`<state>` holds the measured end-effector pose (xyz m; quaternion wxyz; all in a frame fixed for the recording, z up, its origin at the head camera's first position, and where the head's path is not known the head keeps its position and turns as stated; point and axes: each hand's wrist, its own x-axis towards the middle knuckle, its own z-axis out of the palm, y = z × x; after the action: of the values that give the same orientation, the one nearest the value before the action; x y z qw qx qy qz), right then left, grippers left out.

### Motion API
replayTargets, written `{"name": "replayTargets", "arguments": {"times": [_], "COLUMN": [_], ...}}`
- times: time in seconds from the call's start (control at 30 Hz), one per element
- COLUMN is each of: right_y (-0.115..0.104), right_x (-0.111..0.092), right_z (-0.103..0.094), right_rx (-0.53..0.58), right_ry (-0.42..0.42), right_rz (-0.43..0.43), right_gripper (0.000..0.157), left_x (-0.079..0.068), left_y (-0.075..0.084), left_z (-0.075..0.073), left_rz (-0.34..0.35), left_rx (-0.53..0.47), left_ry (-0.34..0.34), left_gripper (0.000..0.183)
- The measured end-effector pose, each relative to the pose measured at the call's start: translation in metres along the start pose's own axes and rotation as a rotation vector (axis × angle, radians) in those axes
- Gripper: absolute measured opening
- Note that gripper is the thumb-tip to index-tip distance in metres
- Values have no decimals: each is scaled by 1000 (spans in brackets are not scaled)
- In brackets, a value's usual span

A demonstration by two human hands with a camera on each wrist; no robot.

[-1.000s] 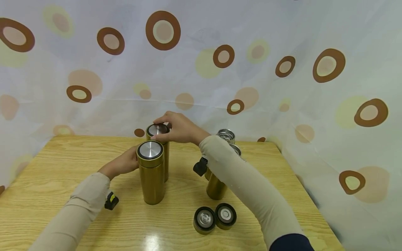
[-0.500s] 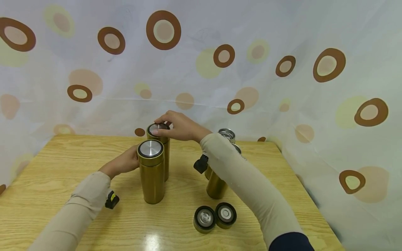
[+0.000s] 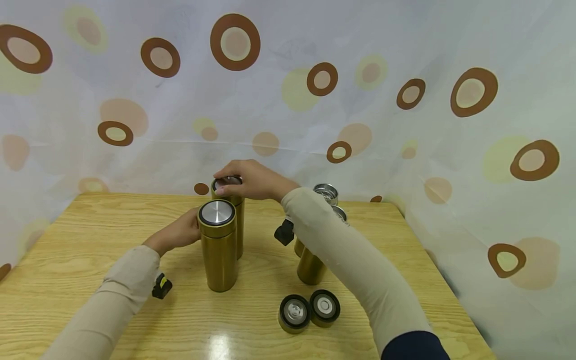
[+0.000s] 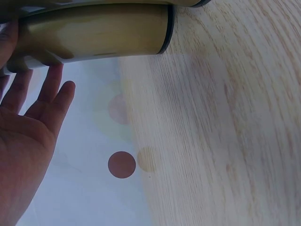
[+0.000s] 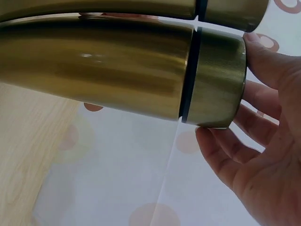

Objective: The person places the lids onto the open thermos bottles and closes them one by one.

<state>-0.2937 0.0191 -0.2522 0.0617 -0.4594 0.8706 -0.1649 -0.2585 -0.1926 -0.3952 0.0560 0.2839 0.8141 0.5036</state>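
Two gold thermoses with silver-topped lids stand upright left of the table's middle, one close behind the other. My left hand grips the body of the rear thermos; the front thermos partly hides that grip in the head view. My right hand reaches over from the right and holds the rear thermos's lid, fingers and thumb about its rim. A dark seam shows between lid and body in the right wrist view. Neither hand clearly holds the front thermos.
Right of centre stand two lidless thermoses, a front one and a rear one, partly behind my right sleeve. Two loose lids lie side by side before them on the wooden table. A patterned curtain hangs behind.
My right hand's fingers and thumb have shifted round the rear lid, and the hand now sits slightly farther left over it. The left hand keeps its place on the rear thermos.
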Motion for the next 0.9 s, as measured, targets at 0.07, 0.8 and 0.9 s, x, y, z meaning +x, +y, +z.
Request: {"name": "replayTargets", "arguments": {"times": [0.07,0.8,0.9], "right_y": [0,-27,-32], "right_x": [1,12,15], "right_z": [0,-7,-5], "right_rx": [-9,-123,-155], "right_ry": [5,27,41], "right_rz": [17,222,308], "right_gripper": [45,42,43], "left_x": [0,-1,-1], "left_y": [0,-2,-2], "left_z": [0,-1,-1], "left_rz": [9,28,31], "left_rx": [4,53,52], "left_ry": [-1,-16,-23], "left_gripper": [34,31,32]}}
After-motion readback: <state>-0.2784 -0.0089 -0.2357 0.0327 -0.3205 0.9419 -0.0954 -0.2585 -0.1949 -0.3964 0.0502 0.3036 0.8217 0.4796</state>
